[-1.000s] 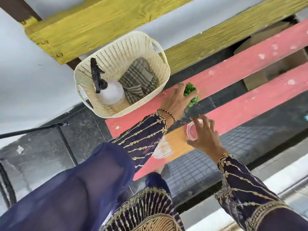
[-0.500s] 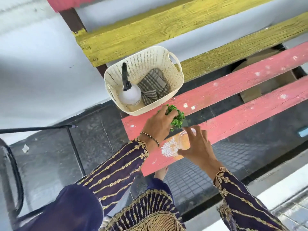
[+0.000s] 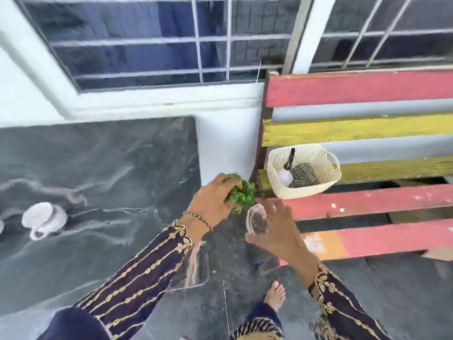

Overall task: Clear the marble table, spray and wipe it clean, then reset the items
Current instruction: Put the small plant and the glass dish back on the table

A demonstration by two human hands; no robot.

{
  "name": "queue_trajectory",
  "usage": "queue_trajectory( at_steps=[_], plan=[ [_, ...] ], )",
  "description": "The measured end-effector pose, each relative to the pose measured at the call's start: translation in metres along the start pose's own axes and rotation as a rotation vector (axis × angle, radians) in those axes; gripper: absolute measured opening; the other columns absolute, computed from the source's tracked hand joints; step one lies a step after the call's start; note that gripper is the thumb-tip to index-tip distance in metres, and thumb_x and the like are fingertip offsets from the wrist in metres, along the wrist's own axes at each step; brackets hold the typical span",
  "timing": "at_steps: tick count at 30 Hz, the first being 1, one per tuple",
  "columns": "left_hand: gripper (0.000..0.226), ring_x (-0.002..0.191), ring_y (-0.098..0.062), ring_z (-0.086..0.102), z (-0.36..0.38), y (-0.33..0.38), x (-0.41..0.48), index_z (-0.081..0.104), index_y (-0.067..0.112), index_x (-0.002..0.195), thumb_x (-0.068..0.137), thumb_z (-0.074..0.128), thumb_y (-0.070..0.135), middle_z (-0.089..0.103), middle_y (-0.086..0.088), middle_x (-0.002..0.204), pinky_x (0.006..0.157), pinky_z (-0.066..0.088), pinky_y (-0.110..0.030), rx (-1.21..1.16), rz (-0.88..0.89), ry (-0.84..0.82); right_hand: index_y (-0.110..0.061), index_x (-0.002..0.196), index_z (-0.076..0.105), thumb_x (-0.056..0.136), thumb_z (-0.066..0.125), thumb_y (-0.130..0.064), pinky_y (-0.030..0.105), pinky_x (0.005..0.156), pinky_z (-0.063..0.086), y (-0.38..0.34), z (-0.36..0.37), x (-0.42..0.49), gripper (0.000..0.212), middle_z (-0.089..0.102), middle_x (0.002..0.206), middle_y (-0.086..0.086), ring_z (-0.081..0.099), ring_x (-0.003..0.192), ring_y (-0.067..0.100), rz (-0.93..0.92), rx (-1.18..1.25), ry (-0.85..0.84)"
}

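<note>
The left hand (image 3: 212,201) is closed around the green plant (image 3: 241,193), and the right hand (image 3: 274,225) holds a clear glass (image 3: 257,221) with its fingers spread. Both are over the floor, between the bench and the marble worktop (image 3: 98,168). The worktop lies to the left, so the left hand is nearer its right edge; a white cup (image 3: 44,218) sits far over by its left side.

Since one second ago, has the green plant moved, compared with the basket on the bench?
Yes. The left hand has carried the green plant off the red slat, away from the basket, toward the marble table.
</note>
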State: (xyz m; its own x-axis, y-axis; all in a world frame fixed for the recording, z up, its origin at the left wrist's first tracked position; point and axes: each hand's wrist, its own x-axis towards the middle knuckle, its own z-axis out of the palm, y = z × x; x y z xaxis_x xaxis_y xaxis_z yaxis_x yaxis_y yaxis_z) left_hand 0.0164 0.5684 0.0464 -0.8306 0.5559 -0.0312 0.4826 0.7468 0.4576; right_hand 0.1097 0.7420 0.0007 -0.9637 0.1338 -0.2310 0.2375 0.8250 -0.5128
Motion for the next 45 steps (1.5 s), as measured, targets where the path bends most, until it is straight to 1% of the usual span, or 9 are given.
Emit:
queue_trajectory(
  at_steps=[6,11,14,16,21,29,34,41,45],
  plan=[
    [0.040,0.087,-0.025,0.060,-0.095,-0.070,-0.095,0.056,0.026,0.120,0.082,0.066,0.017,0.050,0.001,0.111,0.081,0.050,-0.035,0.020,-0.088,0.201,-0.031,0.150,0.036,0.066,0.083,-0.048,0.051,0.106,0.043,-0.134,0.020,-0.010,0.097,0.036,0.145,-0.003,0.034,0.134,0.027,-0.191,-0.003,0.000],
    [0.039,0.078,-0.024,0.057,-0.128,-0.111,-0.134,0.057,0.023,0.117,0.081,0.066,0.014,0.051,0.000,0.107,0.076,0.052,-0.040,0.032,-0.153,0.281,-0.029,0.149,0.037,0.064,0.081,-0.052,0.040,0.102,0.046,-0.197,0.036,-0.002,0.099,0.039,0.142,-0.004,0.038,0.127,0.023,-0.291,-0.064,-0.050],
    [0.039,0.067,-0.019,0.048,-0.143,-0.136,-0.144,0.057,0.022,0.117,0.081,0.066,0.012,0.052,-0.001,0.108,0.073,0.051,-0.039,0.029,-0.183,0.320,-0.028,0.151,0.034,0.065,0.081,-0.052,0.043,0.103,0.046,-0.228,0.044,0.009,0.101,0.039,0.145,-0.002,0.039,0.129,0.024,-0.343,-0.094,-0.067],
    [0.039,0.070,-0.022,0.053,-0.152,-0.151,-0.145,0.057,0.022,0.118,0.081,0.066,0.012,0.051,-0.002,0.108,0.073,0.051,-0.039,0.030,-0.214,0.333,-0.027,0.152,0.031,0.065,0.082,-0.052,0.047,0.106,0.045,-0.245,0.050,0.020,0.104,0.037,0.148,-0.002,0.038,0.133,0.025,-0.354,-0.111,-0.085],
    [0.040,0.081,-0.027,0.060,-0.165,-0.193,-0.134,0.056,0.025,0.116,0.080,0.065,0.011,0.051,0.000,0.107,0.074,0.051,-0.037,0.024,-0.287,0.362,-0.025,0.151,0.034,0.065,0.083,-0.053,0.049,0.106,0.045,-0.276,0.067,0.057,0.103,0.038,0.147,-0.005,0.037,0.134,0.022,-0.373,-0.119,-0.100],
    [0.039,0.078,-0.027,0.061,-0.188,-0.284,-0.086,0.054,0.029,0.115,0.081,0.064,0.014,0.050,0.004,0.106,0.072,0.053,-0.040,0.027,-0.363,0.317,-0.027,0.151,0.032,0.066,0.080,-0.054,0.049,0.104,0.046,-0.317,0.105,0.158,0.102,0.036,0.149,-0.008,0.035,0.134,0.021,-0.336,-0.091,-0.125],
    [0.041,0.085,-0.025,0.061,-0.194,-0.327,-0.050,0.055,0.030,0.117,0.080,0.063,0.013,0.051,0.005,0.111,0.077,0.053,-0.038,-0.004,-0.387,0.280,-0.027,0.151,0.032,0.067,0.079,-0.052,0.048,0.101,0.044,-0.333,0.117,0.216,0.100,0.035,0.149,-0.007,0.035,0.133,0.023,-0.296,-0.132,-0.154],
    [0.041,0.072,-0.017,0.054,-0.196,-0.371,-0.011,0.054,0.036,0.114,0.079,0.063,0.017,0.049,0.011,0.106,0.070,0.050,-0.030,-0.063,-0.405,0.311,-0.022,0.153,0.030,0.068,0.078,-0.048,0.048,0.103,0.046,-0.337,0.122,0.296,0.101,0.035,0.151,-0.003,0.034,0.137,0.026,-0.209,-0.167,-0.204],
    [0.043,0.078,-0.018,0.061,-0.193,-0.391,0.003,0.055,0.036,0.116,0.078,0.063,0.016,0.050,0.012,0.108,0.074,0.053,-0.031,-0.065,-0.394,0.334,-0.021,0.153,0.030,0.070,0.079,-0.045,0.047,0.103,0.047,-0.334,0.124,0.333,0.099,0.035,0.151,-0.002,0.034,0.138,0.027,-0.160,-0.203,-0.198]
  ],
)
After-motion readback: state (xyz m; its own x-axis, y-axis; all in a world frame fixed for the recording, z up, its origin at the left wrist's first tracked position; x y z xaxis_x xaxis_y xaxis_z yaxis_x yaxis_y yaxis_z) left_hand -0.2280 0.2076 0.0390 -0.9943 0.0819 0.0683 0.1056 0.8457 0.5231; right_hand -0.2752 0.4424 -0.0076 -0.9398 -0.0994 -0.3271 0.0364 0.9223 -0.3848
